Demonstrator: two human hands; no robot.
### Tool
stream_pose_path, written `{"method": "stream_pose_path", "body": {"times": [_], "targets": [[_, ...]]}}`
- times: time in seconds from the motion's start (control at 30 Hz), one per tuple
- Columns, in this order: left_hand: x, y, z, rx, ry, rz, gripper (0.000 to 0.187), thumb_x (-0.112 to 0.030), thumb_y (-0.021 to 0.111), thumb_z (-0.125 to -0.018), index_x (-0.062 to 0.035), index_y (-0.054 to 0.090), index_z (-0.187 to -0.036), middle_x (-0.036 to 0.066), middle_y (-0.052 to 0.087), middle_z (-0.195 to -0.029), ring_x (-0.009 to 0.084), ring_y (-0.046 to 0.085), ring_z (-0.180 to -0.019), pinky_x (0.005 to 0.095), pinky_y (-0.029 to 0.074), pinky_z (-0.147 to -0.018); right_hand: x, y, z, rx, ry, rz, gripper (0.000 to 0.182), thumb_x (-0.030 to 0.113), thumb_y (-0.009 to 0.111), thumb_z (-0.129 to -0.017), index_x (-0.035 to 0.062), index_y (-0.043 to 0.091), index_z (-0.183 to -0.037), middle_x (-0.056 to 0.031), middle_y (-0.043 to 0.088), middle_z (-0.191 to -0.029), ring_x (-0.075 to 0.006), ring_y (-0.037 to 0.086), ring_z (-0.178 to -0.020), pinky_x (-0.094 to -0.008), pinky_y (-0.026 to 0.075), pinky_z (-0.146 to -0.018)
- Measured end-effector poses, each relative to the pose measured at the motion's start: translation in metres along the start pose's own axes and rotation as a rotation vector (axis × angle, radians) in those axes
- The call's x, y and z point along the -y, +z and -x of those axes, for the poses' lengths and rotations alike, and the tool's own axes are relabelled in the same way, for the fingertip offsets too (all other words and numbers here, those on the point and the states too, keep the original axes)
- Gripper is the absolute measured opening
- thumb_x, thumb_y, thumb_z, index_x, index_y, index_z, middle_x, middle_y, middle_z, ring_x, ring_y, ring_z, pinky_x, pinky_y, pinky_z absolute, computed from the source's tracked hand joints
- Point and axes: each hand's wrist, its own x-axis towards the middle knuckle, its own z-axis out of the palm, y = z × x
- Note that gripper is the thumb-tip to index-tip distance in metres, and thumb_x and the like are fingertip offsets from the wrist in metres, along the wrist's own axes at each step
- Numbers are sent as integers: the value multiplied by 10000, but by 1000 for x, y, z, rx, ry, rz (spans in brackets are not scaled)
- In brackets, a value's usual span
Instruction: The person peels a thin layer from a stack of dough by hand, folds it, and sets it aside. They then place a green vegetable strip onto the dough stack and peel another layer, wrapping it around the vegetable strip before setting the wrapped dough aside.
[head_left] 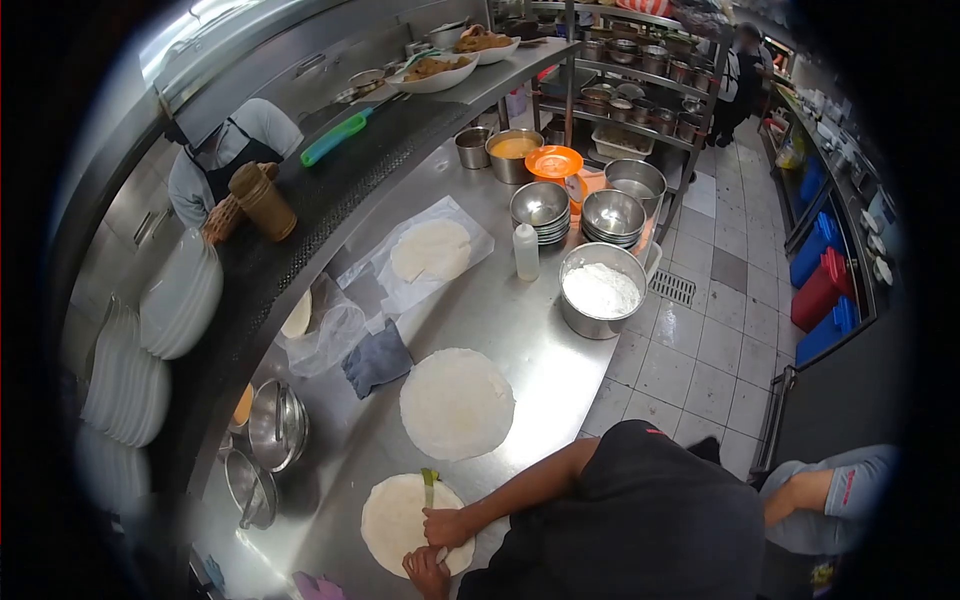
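A flat round sheet of dough lies on the steel counter in front of me. Over its right part is my right hand, closed around a slim strip or tool with a green end, whose kind I cannot make out. Close below it, my left hand rests at the dough's lower edge with curled fingers. A small pale bit shows between the hands. Just beyond lies a larger round dough sheet, and farther off another round on clear plastic.
A flour pot, squeeze bottle and stacked steel bowls stand along the counter. Near the shelf are a grey cloth and metal bowls. A person stands behind the shelf; another is in the aisle.
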Motion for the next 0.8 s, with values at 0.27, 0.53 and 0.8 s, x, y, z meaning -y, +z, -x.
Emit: {"method": "stream_pose_path", "body": {"times": [0.27,0.53,0.8], "targets": [[-4,1,3,70,-127,44,251,-94,694,-735,-82,646,-981,122,618,-973,339,569,-977,520,404,-948,-4,32,0,-159,-2,44,127,248,603,-774,152,679,-739,-59,673,-779,-260,649,-806,-445,457,-785],[-15,-26,-13,43,-155,41,224,-172,706,-799,-168,672,-1021,34,626,-981,216,594,-1028,435,394,-1064,-15,12,0,-136,-93,-184,144,244,654,-806,132,738,-841,-113,697,-819,-311,662,-800,-491,441,-790],[-22,-33,-19,8,-362,238,242,-60,697,-748,-134,666,-976,45,624,-997,251,563,-1080,407,389,-1037,-3,-40,1,76,14,-220,234,321,747,-825,134,711,-961,-46,690,-898,-224,647,-919,-408,386,-883]]}}
